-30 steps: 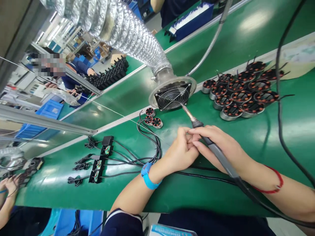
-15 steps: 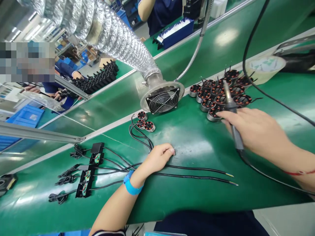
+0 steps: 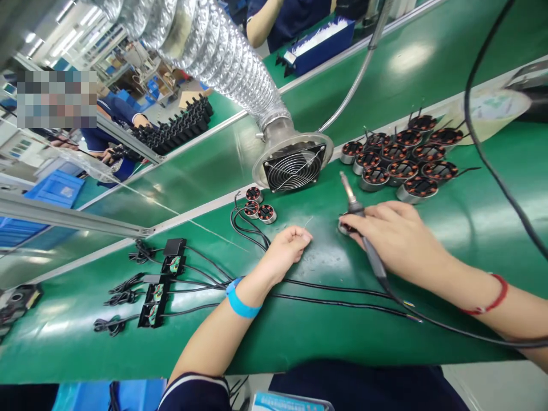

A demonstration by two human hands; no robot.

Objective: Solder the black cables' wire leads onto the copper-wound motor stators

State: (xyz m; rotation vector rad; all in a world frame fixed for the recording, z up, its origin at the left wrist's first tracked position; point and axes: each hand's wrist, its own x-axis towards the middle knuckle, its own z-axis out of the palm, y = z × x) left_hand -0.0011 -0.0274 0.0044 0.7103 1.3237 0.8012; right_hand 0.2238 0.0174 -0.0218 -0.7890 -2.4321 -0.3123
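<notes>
The fingers (image 3: pixel 372 220) of the right hand (image 3: pixel 402 242) are closed around a soldering iron (image 3: pixel 351 200), held like a pen, and their tips also press on a small motor stator (image 3: pixel 343 229) lying on the green mat (image 3: pixel 299 342). The iron's long axis runs from the wrist up and to the left. Its metal tip points away toward the extraction fan (image 3: pixel 293 166) and is raised clear of the mat. The stator sits directly under the fingertips, just below the tip, and I see only its edge because the fingers hide the rest. The left hand (image 3: pixel 285 254) rests to the left, near the stator but apart from it, so the right hand is the nearer one. Its fingers (image 3: pixel 299 235) are curled shut. A thin pale strand (image 3: pixel 309 220) seems to rise from them, too faint for me to tell whether it is pinched. Two black cables (image 3: pixel 342 290) pass beneath the left wrist. A cluster of larger stators (image 3: pixel 402 162) stands well beyond. The iron's cord is cut off at the right edge.
</notes>
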